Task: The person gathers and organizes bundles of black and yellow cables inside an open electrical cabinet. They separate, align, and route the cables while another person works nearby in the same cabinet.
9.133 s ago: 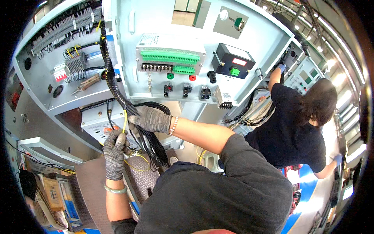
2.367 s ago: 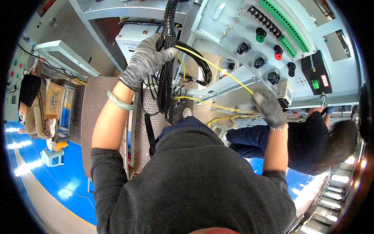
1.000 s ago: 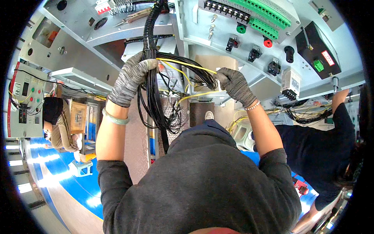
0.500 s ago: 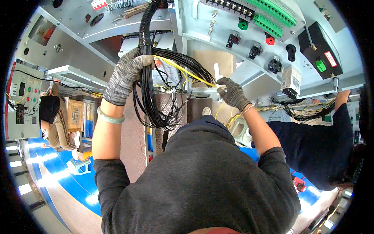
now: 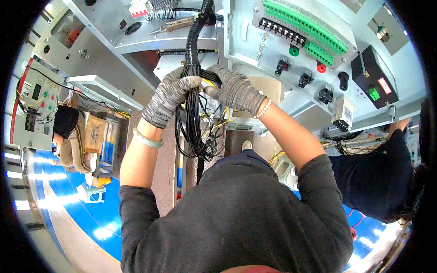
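Note:
A thick bundle of black wires [image 5: 195, 120] hangs from a black-wrapped cable trunk [image 5: 195, 38] at the upper middle. My left hand [image 5: 170, 96], in a grey striped knit glove, is closed around the bundle just below the wrapping, thumb across its front. My right hand [image 5: 236, 90], gloved alike, grips a side branch of the black wires close to the trunk, with its thumb and fingers bent round them. A short piece of yellow wire [image 5: 208, 83] shows between the two hands. The loose wire ends curl below my left hand.
On the right, a grey panel carries green terminal blocks [image 5: 305, 27], sockets and a black box [image 5: 374, 76]. A screwdriver-like tool [image 5: 175, 24] lies on the upper shelf. A co-worker in dark clothing [image 5: 373, 175] is at the right; another person [image 5: 73, 141] sits at the left.
My right hand has moved left and up along the branch from the wire ends to beside my left hand. The scene has shifted slightly rightward in view.

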Action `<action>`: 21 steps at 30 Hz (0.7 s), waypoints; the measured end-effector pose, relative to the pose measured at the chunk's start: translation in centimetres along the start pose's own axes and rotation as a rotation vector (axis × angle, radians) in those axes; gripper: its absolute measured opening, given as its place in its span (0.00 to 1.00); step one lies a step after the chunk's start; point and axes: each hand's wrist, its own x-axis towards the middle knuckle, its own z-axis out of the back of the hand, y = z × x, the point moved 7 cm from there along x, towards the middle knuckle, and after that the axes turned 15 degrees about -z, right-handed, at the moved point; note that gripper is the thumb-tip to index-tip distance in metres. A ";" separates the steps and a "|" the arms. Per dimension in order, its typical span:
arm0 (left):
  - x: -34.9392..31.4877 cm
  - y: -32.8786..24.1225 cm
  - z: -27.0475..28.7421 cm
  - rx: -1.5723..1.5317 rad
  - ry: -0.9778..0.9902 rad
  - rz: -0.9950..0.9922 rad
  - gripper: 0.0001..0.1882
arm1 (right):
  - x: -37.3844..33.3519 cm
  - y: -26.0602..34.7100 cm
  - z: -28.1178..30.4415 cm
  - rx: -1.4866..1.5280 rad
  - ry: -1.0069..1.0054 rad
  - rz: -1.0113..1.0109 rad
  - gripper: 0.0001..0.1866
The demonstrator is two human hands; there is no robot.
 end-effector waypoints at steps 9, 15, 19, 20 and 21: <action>0.5 -0.1 -0.1 0.226 0.035 -0.161 0.18 | -0.2 2.5 2.0 0.017 0.043 0.317 0.21; 0.6 0.7 0.0 0.452 0.042 -0.144 0.19 | -0.2 4.2 3.4 -0.391 0.034 0.285 0.18; 1.3 1.8 1.3 0.619 0.132 -0.147 0.21 | 0.7 5.3 3.0 -0.606 0.134 0.316 0.15; 1.2 1.6 1.3 0.656 0.144 -0.146 0.20 | 1.0 5.4 2.7 -0.649 0.148 0.320 0.15; 1.1 1.0 1.1 0.654 0.145 -0.133 0.20 | 0.9 5.7 2.8 -0.662 0.149 0.340 0.15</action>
